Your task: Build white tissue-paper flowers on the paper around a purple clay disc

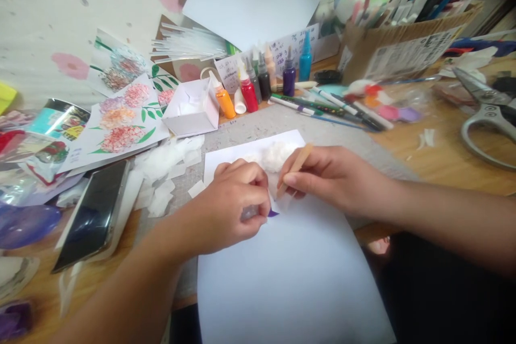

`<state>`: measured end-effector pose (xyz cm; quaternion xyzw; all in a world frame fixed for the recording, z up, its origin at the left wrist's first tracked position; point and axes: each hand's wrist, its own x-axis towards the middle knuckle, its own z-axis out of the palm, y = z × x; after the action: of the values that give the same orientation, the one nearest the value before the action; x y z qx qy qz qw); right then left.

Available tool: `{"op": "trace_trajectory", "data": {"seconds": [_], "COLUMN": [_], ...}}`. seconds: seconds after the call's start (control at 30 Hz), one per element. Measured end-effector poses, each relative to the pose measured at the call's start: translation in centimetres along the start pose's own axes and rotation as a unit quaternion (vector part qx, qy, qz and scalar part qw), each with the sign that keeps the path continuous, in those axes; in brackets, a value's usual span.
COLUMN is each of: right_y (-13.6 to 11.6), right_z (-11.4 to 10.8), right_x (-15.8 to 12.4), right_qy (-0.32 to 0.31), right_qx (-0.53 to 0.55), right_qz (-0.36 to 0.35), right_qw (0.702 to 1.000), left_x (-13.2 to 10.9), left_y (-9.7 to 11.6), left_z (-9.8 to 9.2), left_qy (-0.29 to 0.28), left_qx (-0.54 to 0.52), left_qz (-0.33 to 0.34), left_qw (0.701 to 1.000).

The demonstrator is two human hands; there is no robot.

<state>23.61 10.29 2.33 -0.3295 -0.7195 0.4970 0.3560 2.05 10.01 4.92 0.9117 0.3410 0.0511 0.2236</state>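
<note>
- The right hand (318,174) pinches a flat wooden stick (301,159) between thumb and fingers, the stick tilted, its lower end pointing down toward the paper.
- The left hand (237,201) is curled, with thumb and forefinger drawn close together beside a small purple patch (273,213); I cannot tell whether they grip anything.
- Both hands are over a large white sheet (282,279), near each other; the sheet's near part hangs past the edge of the worktop (439,164).
- A fluffy white cluster (278,156) sits at the far end of the sheet, just beyond the hands and partly hidden by them.
- Left of the sheet, loose white paper squares (163,196) lie scattered on a grey mat (242,131).
- A dark-screened phone (97,215) lies farther left, near a picture of flowers (123,123).
- Behind the sheet stand orange (224,101), red (249,92) and purple (288,78) bottles, with pens (322,107) beside them.
- Scissors (489,118) lie at the far right.
</note>
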Motion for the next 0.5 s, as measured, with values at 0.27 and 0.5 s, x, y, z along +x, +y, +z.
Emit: {"op": "trace_trajectory", "data": {"seconds": [0.27,0.5], "right_y": [0.0,0.0], "right_z": [1.0,1.2], "right_x": [0.2,0.4], "right_qy": [-0.022,-0.030], "right_qx": [-0.118,-0.189], "right_qz": [-0.077,-0.115], "right_qw": [0.990,0.975], "left_x": [-0.4,-0.4], "left_y": [-0.8,-1.5], "left_z": [-0.7,-1.4], "left_qy": [-0.026,-0.003], "left_qx": [-0.054,-0.076], "left_qz": [0.003,0.002], "left_qw": [0.998,0.997]}}
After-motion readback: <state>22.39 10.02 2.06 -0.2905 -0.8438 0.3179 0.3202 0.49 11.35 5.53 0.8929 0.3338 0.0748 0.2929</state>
